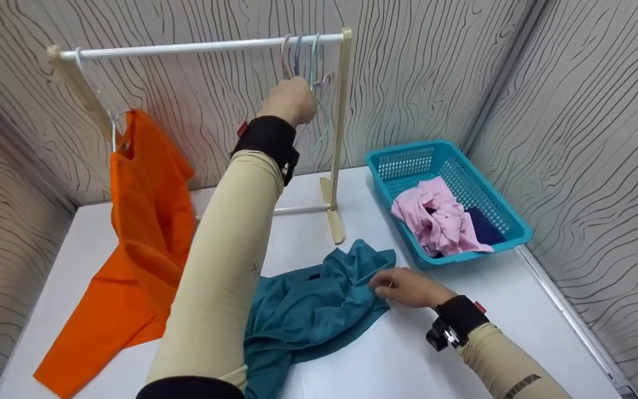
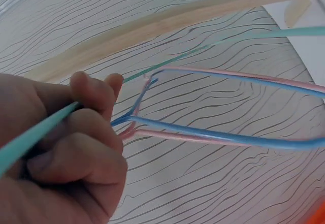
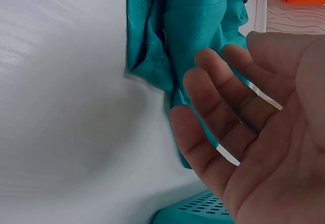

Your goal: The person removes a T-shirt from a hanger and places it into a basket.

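Note:
High at the rack's right end, my left hand [image 1: 291, 101] curls its fingers round a mint-green hanger [image 2: 38, 135], whose hook is at the rail. Pink and blue hangers [image 2: 218, 128] hang just beside those fingers. My right hand [image 1: 407, 286] is low over the table with relaxed, slightly bent fingers, at the right end of a crumpled teal garment [image 1: 319, 310]. In the right wrist view its fingers [image 3: 195, 137] hold nothing; whether they touch the cloth I cannot tell. Part of the teal garment is hidden behind my left forearm.
An orange garment [image 1: 150, 194] hangs on a white hanger [image 1: 113, 124] at the left of the rack [image 1: 197, 47], its lower part on the table. At the right stands a teal basket [image 1: 504, 221] with a pink garment [image 1: 435, 216] and dark blue cloth [image 1: 485, 226]. Patterned walls enclose the table.

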`<action>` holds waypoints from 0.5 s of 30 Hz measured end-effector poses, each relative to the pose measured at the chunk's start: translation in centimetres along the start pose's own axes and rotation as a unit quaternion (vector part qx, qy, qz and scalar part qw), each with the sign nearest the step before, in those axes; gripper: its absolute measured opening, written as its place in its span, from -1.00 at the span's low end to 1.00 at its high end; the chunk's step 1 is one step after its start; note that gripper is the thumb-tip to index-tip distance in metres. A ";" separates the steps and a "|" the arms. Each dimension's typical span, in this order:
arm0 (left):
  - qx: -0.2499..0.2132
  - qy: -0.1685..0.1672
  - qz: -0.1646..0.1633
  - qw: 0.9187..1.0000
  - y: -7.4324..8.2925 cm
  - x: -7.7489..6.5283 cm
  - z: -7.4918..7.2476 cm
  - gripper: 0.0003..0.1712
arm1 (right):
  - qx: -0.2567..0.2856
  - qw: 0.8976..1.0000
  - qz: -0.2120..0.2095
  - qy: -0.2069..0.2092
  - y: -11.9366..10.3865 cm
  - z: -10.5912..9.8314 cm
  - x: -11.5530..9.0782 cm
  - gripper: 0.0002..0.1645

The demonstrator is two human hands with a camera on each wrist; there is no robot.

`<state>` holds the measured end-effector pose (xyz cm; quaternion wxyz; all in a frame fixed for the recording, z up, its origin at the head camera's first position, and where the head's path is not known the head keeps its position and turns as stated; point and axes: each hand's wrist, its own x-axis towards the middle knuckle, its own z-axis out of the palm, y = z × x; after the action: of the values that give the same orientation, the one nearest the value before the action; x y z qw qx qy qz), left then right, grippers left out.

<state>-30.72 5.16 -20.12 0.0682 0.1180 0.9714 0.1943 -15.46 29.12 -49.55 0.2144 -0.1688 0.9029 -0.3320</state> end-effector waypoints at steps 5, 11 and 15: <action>-0.013 0.006 0.012 1.000 -1.4 -0.6 0.4 -0.63 | -0.020 1.000 -0.002 0.004 -0.6 0.4 1.1 -0.64; -0.028 0.022 0.007 0.999 -4.8 -2.6 -0.6 -0.50 | -0.055 0.993 0.088 0.058 -3.3 1.7 3.6 -0.28; -0.015 0.040 -0.010 0.999 -7.8 -4.0 -1.0 -0.53 | -0.056 0.990 0.120 0.049 -6.3 2.6 5.8 -0.08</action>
<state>-28.58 -3.19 -21.89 0.0325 0.0990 0.9716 0.2123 -18.08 20.61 -48.75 0.1983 -0.0542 0.9434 -0.2602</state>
